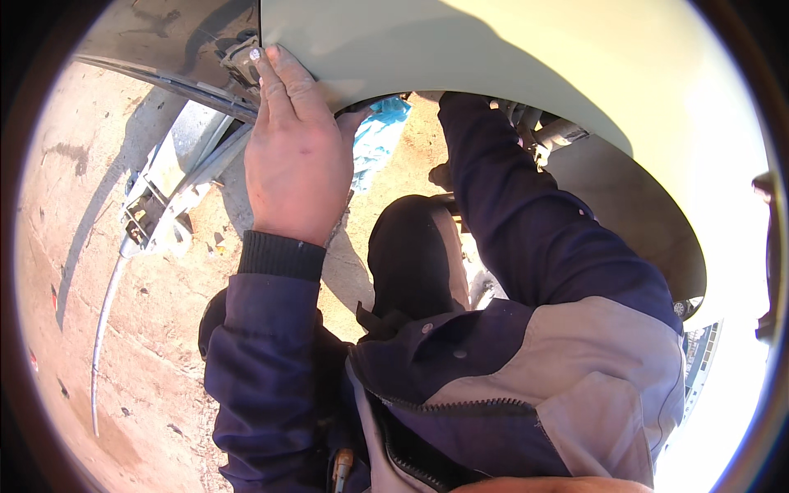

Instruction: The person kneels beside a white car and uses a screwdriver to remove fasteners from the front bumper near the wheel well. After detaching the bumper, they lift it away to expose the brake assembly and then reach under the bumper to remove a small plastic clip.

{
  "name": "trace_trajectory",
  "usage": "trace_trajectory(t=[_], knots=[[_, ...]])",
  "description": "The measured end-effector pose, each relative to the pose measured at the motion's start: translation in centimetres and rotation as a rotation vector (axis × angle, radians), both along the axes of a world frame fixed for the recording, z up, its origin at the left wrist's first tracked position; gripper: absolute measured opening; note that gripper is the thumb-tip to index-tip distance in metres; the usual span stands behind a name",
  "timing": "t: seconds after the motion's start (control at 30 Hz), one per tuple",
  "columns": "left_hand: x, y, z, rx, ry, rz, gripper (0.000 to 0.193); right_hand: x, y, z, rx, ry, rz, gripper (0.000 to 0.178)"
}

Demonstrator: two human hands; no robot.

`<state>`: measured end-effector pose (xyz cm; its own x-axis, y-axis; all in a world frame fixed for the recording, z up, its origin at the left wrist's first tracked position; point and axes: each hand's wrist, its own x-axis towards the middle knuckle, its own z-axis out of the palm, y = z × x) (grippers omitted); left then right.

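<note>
My left hand lies against the lower front corner of a pale green car fender, back of the hand toward me. Two of its fingers stretch along the panel seam, their tips beside a small round bolt head on a rusty bracket; it holds nothing that I can see. My right arm reaches up under the rim of the wheel arch. The fender hides the right hand, so what it touches does not show. Metal suspension parts sit just right of that sleeve.
A dark body panel adjoins the fender on the left. On the dirty concrete stands a grey trolley jack with a long handle. Crumpled blue plastic lies beneath the arch. My bent knee is close to the car.
</note>
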<state>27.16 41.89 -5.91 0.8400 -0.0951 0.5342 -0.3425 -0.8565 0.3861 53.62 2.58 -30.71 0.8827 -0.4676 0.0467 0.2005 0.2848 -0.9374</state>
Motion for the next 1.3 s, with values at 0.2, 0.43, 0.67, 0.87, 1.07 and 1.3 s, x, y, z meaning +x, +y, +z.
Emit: trace_trajectory(t=[0.2,0.43,0.67,0.87,1.07,1.3], knots=[[0.0,-0.1,-0.1,-0.022,-0.009,-0.007,0.107,0.5,0.1,0.3,0.028,0.012,0.007,0.029],[0.2,0.1,-0.2,-0.040,-0.033,0.001,0.107,-1.1,0.0,1.6,0.055,0.030,0.008,0.029],[0.2,-0.2,-0.7,-0.054,-0.081,0.030,0.101,-0.2,-0.8,1.4,0.097,0.063,0.011,0.029],[0.3,0.6,-0.6,0.023,-0.139,0.041,0.105,-1.5,1.3,3.5,0.196,0.172,0.032,0.029],[0.6,1.3,-0.4,0.079,-0.103,0.025,0.111,-6.3,9.8,6.3,0.362,0.525,0.077,0.030],[0.7,1.7,-0.1,0.169,-0.174,0.043,0.109,-13.9,23.5,3.7,0.620,0.795,0.256,0.035]])
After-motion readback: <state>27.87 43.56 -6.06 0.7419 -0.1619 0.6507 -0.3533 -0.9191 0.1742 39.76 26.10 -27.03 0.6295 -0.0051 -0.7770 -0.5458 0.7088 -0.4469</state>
